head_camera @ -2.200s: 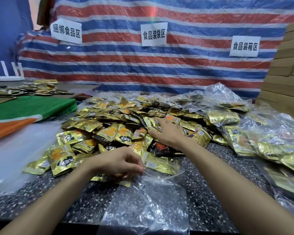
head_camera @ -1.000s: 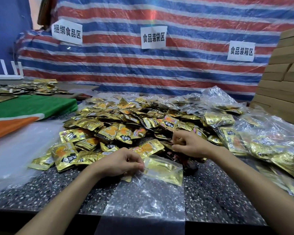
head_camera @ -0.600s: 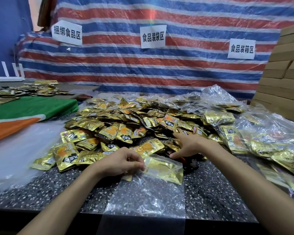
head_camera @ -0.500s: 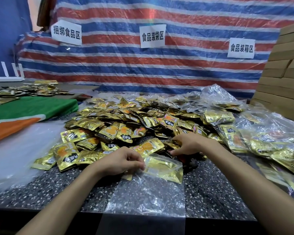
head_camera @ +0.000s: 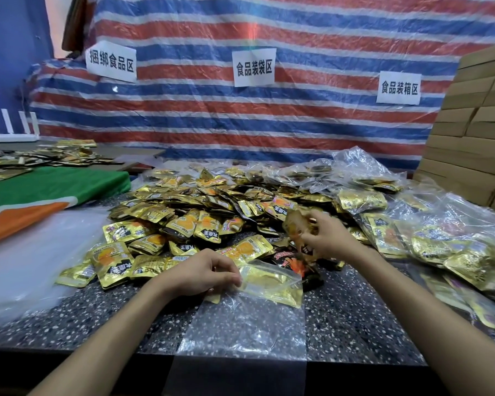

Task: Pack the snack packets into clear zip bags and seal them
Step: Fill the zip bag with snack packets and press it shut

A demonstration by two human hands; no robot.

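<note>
Left grip (head_camera: 203, 275) pinching zip bag (head_camera: 242, 324) mouth, right grip (head_camera: 326, 241) holding packet (head_camera: 296, 226) just beyond

My left grip (head_camera: 200, 274) pinches the mouth of the clear zip bag (head_camera: 249, 324), lower centre; my right grip (head_camera: 326, 238) holds a snack packet (head_camera: 296, 224) above the pile (head_camera: 200, 207).

On striped tarp (head_camera: 312, 115), left sign (head_camera: 111, 64) reads 捆绑食品区, middle sign (head_camera: 253, 67) 食品装袋区, right sign (head_camera: 399, 88) 食品装箱区.

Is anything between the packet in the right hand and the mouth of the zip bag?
Nothing visible blocks it. The packet in the right hand is raised over the pile; a dark packet lies flat beside the zip bag mouth, which the left hand holds.
</note>
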